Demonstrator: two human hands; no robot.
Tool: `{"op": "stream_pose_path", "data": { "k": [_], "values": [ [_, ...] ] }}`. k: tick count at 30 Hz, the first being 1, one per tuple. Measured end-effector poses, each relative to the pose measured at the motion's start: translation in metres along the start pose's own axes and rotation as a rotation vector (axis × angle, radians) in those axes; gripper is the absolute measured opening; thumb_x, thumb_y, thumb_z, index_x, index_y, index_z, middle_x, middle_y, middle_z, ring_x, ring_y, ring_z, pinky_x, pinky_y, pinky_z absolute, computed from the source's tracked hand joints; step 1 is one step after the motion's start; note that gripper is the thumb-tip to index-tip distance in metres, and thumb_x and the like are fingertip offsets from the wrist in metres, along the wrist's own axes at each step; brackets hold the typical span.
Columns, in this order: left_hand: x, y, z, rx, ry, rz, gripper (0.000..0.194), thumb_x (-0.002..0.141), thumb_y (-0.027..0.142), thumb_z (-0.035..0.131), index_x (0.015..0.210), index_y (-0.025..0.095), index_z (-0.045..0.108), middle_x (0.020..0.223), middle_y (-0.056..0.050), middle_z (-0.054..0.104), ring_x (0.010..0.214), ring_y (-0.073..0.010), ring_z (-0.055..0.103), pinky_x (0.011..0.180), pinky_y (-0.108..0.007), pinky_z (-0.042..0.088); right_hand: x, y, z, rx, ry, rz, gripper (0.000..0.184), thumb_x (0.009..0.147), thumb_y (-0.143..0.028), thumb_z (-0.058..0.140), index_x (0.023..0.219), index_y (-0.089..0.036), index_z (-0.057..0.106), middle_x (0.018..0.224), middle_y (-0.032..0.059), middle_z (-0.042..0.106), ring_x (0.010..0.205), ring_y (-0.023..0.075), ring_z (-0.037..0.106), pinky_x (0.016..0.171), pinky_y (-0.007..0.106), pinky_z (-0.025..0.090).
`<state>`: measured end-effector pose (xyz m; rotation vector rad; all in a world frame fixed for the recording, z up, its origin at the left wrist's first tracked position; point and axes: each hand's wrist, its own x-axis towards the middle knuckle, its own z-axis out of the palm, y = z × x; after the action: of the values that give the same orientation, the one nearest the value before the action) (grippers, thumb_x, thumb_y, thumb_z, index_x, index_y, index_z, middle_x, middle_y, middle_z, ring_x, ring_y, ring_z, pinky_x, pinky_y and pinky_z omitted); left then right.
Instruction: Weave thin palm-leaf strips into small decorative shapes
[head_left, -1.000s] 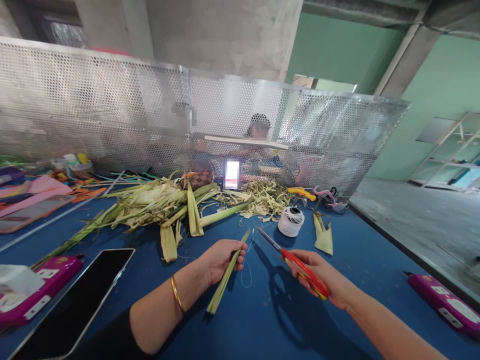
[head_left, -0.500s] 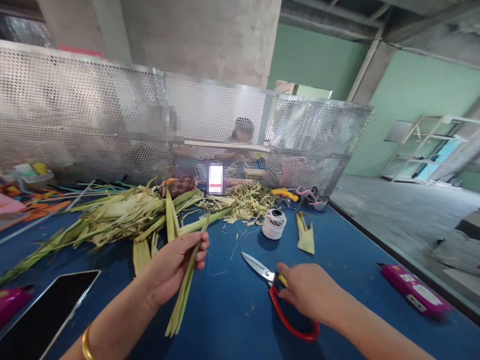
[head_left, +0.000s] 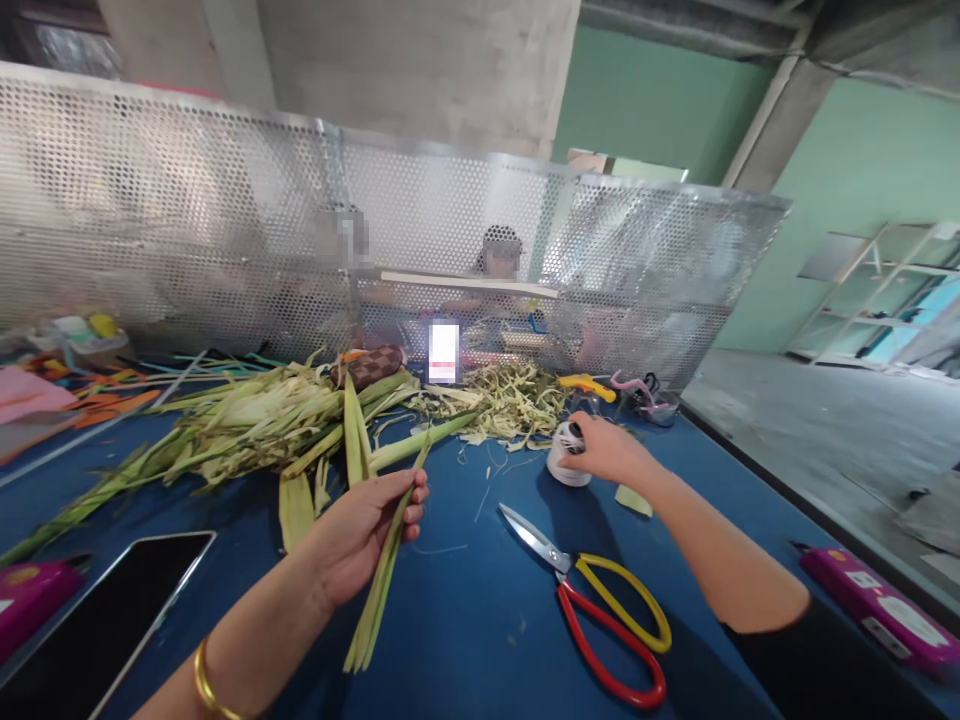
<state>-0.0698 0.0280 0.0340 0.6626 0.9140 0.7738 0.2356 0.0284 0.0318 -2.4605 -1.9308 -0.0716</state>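
A small bundle of green leaf strips (head_left: 375, 600) is pinched in my left hand (head_left: 375, 535), tips pointing up and the cut ends hanging toward me. My right hand (head_left: 604, 450) has its fingers around a spool of white thread (head_left: 568, 465) standing on the blue table. Between and below the hands lie scissors (head_left: 559, 558) with one red and one yellow handle, blades spread. Partly behind my right wrist is a folded piece of leaf (head_left: 634, 500).
A heap of long leaves (head_left: 247, 420) fills the left back, with shredded scraps (head_left: 517, 395) beside it. A phone (head_left: 112, 620) lies at left, a purple case (head_left: 877, 610) at right. A perforated metal screen (head_left: 450, 220) stands behind, with a person beyond it.
My right hand has left the scissors, now lying on the table, and moved up and forward onto the spool of thread. My left hand keeps its hold on the leaf strips.
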Motion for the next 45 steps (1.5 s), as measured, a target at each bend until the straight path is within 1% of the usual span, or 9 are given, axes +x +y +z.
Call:
{"op": "stream_pose_path", "data": {
  "k": [7, 12, 17, 19, 22, 27, 33, 39, 45],
  "values": [
    [0.0, -0.001, 0.0, -0.002, -0.012, -0.009, 0.016, 0.087, 0.013, 0.047, 0.072, 0.013, 0.054, 0.062, 0.002, 0.047, 0.044, -0.0044, 0.043, 0.042, -0.016, 0.04, -0.005, 0.031, -0.007, -0.065, 0.0, 0.041, 0.065, 0.069, -0.037, 0.066, 0.125, -0.011, 0.047, 0.121, 0.0211, 0.054, 0.107, 0.0361, 0.056, 0.082, 0.042, 0.044],
    [0.0, -0.001, 0.0, -0.007, -0.014, -0.006, 0.015, 0.086, 0.014, 0.048, 0.072, 0.013, 0.054, 0.061, 0.003, 0.046, 0.044, -0.0047, 0.043, 0.042, -0.016, 0.04, -0.015, -0.012, -0.012, 0.149, 0.147, -0.364, 0.041, 0.08, -0.033, 0.056, 0.118, -0.019, 0.058, 0.125, 0.012, 0.057, 0.112, 0.028, 0.055, 0.094, 0.04, 0.041],
    [0.0, -0.001, 0.0, -0.01, 0.001, 0.009, 0.015, 0.085, 0.013, 0.048, 0.072, 0.013, 0.056, 0.061, 0.002, 0.047, 0.044, -0.0048, 0.044, 0.042, -0.016, 0.041, -0.007, -0.084, 0.005, 0.548, -0.63, -0.711, 0.023, 0.078, -0.029, 0.061, 0.096, -0.02, 0.07, 0.091, 0.0008, 0.073, 0.085, 0.0165, 0.066, 0.074, 0.024, 0.049],
    [0.0, 0.0, -0.001, -0.004, 0.009, 0.012, 0.015, 0.085, 0.013, 0.049, 0.072, 0.012, 0.057, 0.062, 0.002, 0.048, 0.044, -0.0048, 0.044, 0.042, -0.017, 0.041, 0.007, -0.1, 0.01, 0.548, -0.774, -0.699, 0.022, 0.074, -0.031, 0.067, 0.094, -0.023, 0.072, 0.089, -0.0027, 0.073, 0.087, 0.0152, 0.066, 0.076, 0.022, 0.048],
    [-0.001, 0.001, -0.001, 0.001, 0.01, 0.01, 0.018, 0.086, 0.014, 0.048, 0.071, 0.012, 0.057, 0.062, 0.002, 0.048, 0.044, -0.0048, 0.044, 0.041, -0.017, 0.04, 0.034, -0.103, 0.011, 0.522, -0.639, -0.59, 0.021, 0.071, -0.03, 0.071, 0.09, -0.02, 0.072, 0.089, 0.0009, 0.073, 0.089, 0.019, 0.065, 0.08, 0.026, 0.047],
    [-0.004, 0.004, -0.003, -0.029, -0.035, 0.007, 0.017, 0.087, 0.015, 0.048, 0.071, 0.013, 0.056, 0.061, 0.002, 0.048, 0.044, -0.0047, 0.043, 0.041, -0.017, 0.04, 0.056, -0.075, 0.002, 0.557, -0.308, -0.392, 0.03, 0.089, -0.023, 0.043, 0.111, -0.016, 0.062, 0.108, 0.0125, 0.067, 0.105, 0.0225, 0.059, 0.09, 0.036, 0.041],
    [-0.004, 0.004, -0.004, -0.037, -0.053, 0.013, 0.016, 0.086, 0.015, 0.049, 0.072, 0.013, 0.056, 0.062, 0.002, 0.048, 0.044, -0.0044, 0.043, 0.042, -0.017, 0.041, 0.047, -0.068, 0.013, 0.616, -0.404, -0.454, 0.018, 0.069, -0.028, 0.071, 0.084, -0.018, 0.072, 0.08, 0.0021, 0.072, 0.077, 0.0182, 0.067, 0.076, 0.03, 0.05],
    [-0.003, 0.004, -0.005, -0.025, -0.033, 0.023, 0.013, 0.085, 0.016, 0.05, 0.074, 0.013, 0.055, 0.064, 0.002, 0.048, 0.045, -0.004, 0.043, 0.042, -0.016, 0.041, 0.056, -0.074, 0.018, 0.757, -0.169, -0.416, 0.033, 0.085, -0.021, 0.049, 0.116, -0.017, 0.062, 0.112, 0.0095, 0.067, 0.106, 0.0197, 0.06, 0.095, 0.038, 0.043],
    [0.0, 0.002, -0.006, -0.021, -0.036, 0.029, 0.011, 0.086, 0.016, 0.049, 0.078, 0.012, 0.056, 0.064, 0.002, 0.048, 0.045, -0.0037, 0.043, 0.042, -0.016, 0.04, 0.043, -0.103, 0.027, 0.844, -0.406, -0.666, 0.024, 0.065, -0.028, 0.075, 0.088, -0.023, 0.073, 0.088, 0.0011, 0.073, 0.083, 0.0175, 0.067, 0.077, 0.029, 0.052]
  ]
}}
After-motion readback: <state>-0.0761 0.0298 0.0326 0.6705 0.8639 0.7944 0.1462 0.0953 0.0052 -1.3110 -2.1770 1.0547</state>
